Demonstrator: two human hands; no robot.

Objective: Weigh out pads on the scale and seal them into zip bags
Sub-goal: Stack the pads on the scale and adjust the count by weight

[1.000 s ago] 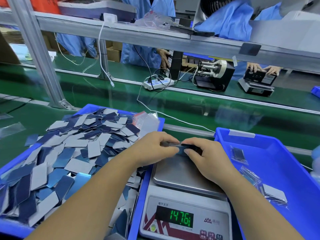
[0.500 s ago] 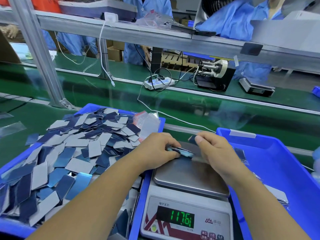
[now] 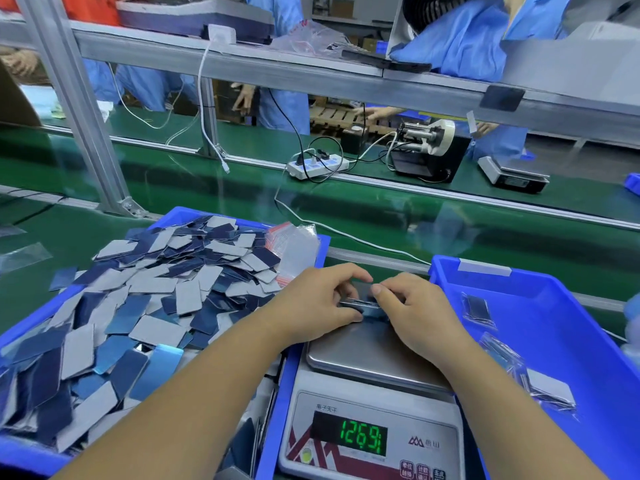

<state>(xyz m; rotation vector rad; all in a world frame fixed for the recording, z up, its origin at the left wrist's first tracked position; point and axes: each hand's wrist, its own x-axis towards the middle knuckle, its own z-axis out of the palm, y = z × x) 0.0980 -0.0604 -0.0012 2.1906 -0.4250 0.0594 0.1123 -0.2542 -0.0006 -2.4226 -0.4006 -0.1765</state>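
Note:
A small stack of pads (image 3: pixel 363 304) rests at the far edge of the steel pan of the scale (image 3: pixel 367 362). My left hand (image 3: pixel 318 303) grips the stack from the left and my right hand (image 3: pixel 415 313) from the right. The green display (image 3: pixel 363 438) shows digits reading about 1269. A blue tray (image 3: pixel 304 258) on the left holds a heap of loose blue and grey pads (image 3: pixel 156 296), with empty zip bags (image 3: pixel 298 251) at its far right corner.
A second blue tray (image 3: pixel 554 327) on the right holds several filled zip bags (image 3: pixel 479 311). Beyond lie a green conveyor belt, a power strip (image 3: pixel 317 166), a label dispenser (image 3: pixel 429 154) and another scale (image 3: pixel 516 174). An aluminium post (image 3: pixel 76 109) stands at the left; people in blue coats work across the line.
My right hand has come back down beside the left and both now pinch the stack on the pan. The display went from 147.6 to 117.6 to about 126.9.

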